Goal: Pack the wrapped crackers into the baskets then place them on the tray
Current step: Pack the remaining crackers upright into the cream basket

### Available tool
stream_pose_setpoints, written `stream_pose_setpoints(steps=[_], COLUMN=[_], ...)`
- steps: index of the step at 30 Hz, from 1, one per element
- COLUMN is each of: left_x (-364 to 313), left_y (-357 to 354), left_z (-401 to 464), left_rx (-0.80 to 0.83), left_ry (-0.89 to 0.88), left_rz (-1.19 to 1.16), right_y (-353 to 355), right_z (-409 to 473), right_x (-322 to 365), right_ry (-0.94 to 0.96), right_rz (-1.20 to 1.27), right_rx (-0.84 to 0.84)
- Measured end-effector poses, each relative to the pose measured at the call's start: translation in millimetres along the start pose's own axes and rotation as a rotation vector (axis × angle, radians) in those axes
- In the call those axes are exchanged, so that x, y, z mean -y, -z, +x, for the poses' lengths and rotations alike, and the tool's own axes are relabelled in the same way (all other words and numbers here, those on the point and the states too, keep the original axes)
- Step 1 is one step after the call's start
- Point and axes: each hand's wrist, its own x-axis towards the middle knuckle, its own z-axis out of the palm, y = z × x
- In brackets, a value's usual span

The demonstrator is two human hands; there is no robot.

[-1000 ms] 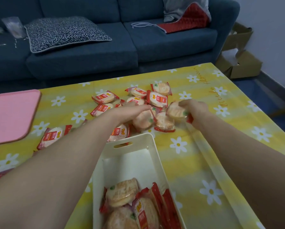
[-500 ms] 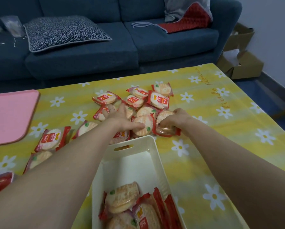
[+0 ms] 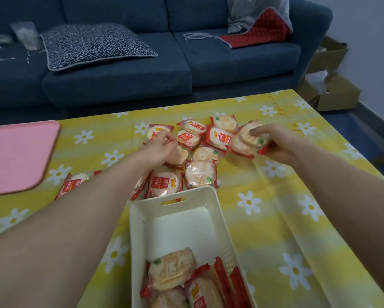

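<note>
A pile of wrapped crackers (image 3: 199,172) in red and clear packs lies on the yellow flowered table, just beyond a white basket (image 3: 211,196). The basket's near end holds several wrapped crackers (image 3: 171,270); its far half is bare. My right hand (image 3: 275,143) grips a small stack of cracker packs (image 3: 246,138) lifted at the right of the pile. My left hand (image 3: 162,147) reaches into the pile's left side, fingers curled on a pack (image 3: 157,132). A pink tray (image 3: 15,156) lies at the table's left edge.
More cracker packs (image 3: 72,185) lie left of my left forearm. A blue sofa (image 3: 120,81) with a patterned cushion stands behind the table. Cardboard boxes (image 3: 333,90) sit on the floor at the right.
My right hand has lifted packs from the pile's middle and moved them up and to the right. My left hand has shifted further back into the pile's left side.
</note>
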Motion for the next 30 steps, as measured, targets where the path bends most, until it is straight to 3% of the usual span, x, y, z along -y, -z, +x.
stream_pose_setpoints(steps=[2, 5, 7, 10, 12, 19, 22, 27, 30], left_x=[-1.3, -5.7, -13.1, -33.4, -39.9, -25.3, -26.2, -31.2, -31.1], left_y=[2.5, -2.2, -5.2, -3.2, -1.1, -23.2, -19.9, -22.0, -25.1], left_z=[4.2, 15.5, 24.7, 27.0, 29.9, 45.8, 38.5, 37.7, 38.6], left_rx=[0.016, -0.058, -0.147, -0.193, -0.184, -0.069, -0.057, 0.027, 0.033], left_ry=[-0.029, -0.092, -0.157, -0.167, -0.150, -0.045, 0.072, 0.128, 0.168], left_rz=[-0.165, -0.198, -0.222, -0.558, -0.707, -0.074, -0.040, 0.040, -0.041], right_y=[-19.7, -53.4, -67.3, -75.9, -79.0, -67.5, -62.2, -57.1, -56.1], right_z=[-1.7, 2.2, 14.7, 26.4, 30.6, 42.9, 43.6, 37.6, 30.2], right_x=[1.7, -7.9, -18.3, -23.8, -21.8, -17.7, -14.0, -10.5, -10.7], right_ry=[0.018, 0.080, 0.155, 0.189, 0.178, 0.233, 0.177, 0.036, 0.010], right_rz=[0.041, -0.002, -0.182, -0.549, -0.633, -0.636, -0.683, -0.709, -0.741], right_rx=[0.057, 0.080, 0.008, -0.050, -0.052, -0.020, 0.039, 0.309, 0.303])
